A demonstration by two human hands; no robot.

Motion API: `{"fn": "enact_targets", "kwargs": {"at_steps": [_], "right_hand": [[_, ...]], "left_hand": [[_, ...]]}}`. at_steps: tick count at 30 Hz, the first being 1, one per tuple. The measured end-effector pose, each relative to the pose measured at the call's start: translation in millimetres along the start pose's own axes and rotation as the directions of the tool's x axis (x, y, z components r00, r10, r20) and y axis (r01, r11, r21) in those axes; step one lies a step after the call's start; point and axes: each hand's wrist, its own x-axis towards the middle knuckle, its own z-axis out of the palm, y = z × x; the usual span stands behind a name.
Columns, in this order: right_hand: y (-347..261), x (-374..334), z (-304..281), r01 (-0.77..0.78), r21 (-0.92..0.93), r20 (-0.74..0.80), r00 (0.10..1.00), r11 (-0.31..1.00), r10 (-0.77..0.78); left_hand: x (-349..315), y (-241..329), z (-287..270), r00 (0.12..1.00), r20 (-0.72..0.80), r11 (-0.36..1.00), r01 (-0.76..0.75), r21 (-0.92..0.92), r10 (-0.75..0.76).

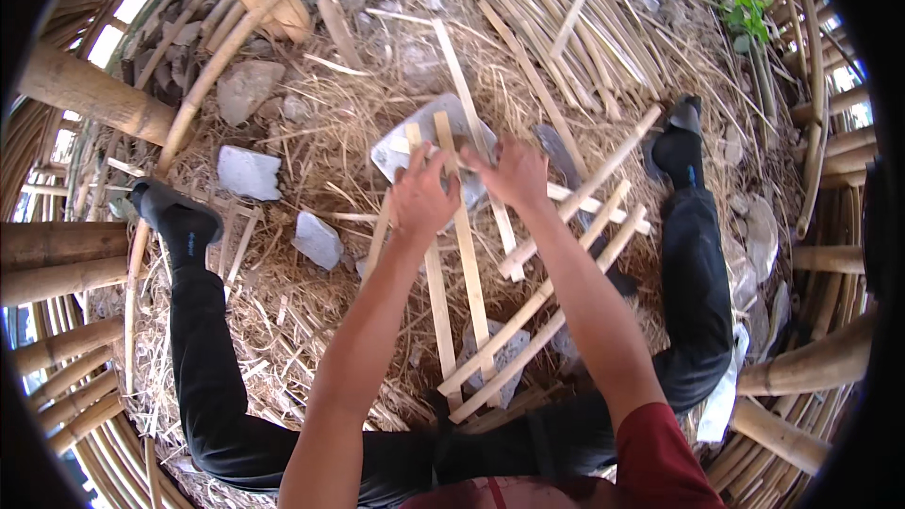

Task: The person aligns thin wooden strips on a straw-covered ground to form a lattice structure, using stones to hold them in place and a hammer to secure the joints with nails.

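Observation:
My left hand [421, 196] lies over a pale split-bamboo strip [438, 306], its fingers apart and slightly bent. Just to its right runs a second bamboo strip [468, 269], close to the thumb side. My right hand [515, 172] reaches in from the right with spread fingers, over a longer, thin strip [455, 71] that slants away from me. The far ends of these strips rest on a flat grey-white block [391, 148]. Both sets of fingertips nearly meet above the block; their undersides are hidden, and I see nothing gripped.
Crossed bamboo sticks [542, 297] lie between my hands and right leg. White-grey broken blocks [250, 172] and a smaller chunk [319, 239] sit at left on straw-covered ground. A stack of bamboo strips [575, 33] lies far right. Bamboo poles [94, 94] enclose the space.

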Motion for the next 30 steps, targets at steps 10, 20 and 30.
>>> {"fn": "enact_targets", "kwargs": {"at_steps": [10,20,30], "right_hand": [[96.9,-198.5,-154.2,-0.022,0.187,0.003,1.0,0.982,0.022],[147.3,-265.6,-84.6,0.333,-0.24,0.753,0.656,0.912,-0.042],[134.1,-253.5,-85.0,0.322,-0.241,0.775,0.632,0.915,-0.019]], "left_hand": [[-2.9,-13.9,-0.1,0.996,-0.067,0.993,-0.046,0.111,0.053],[-4.9,-19.9,9.9,0.993,-0.061,0.985,-0.091,0.147,0.101],[0.8,-28.5,6.9,0.982,-0.021,0.966,-0.179,0.186,0.186]]}}
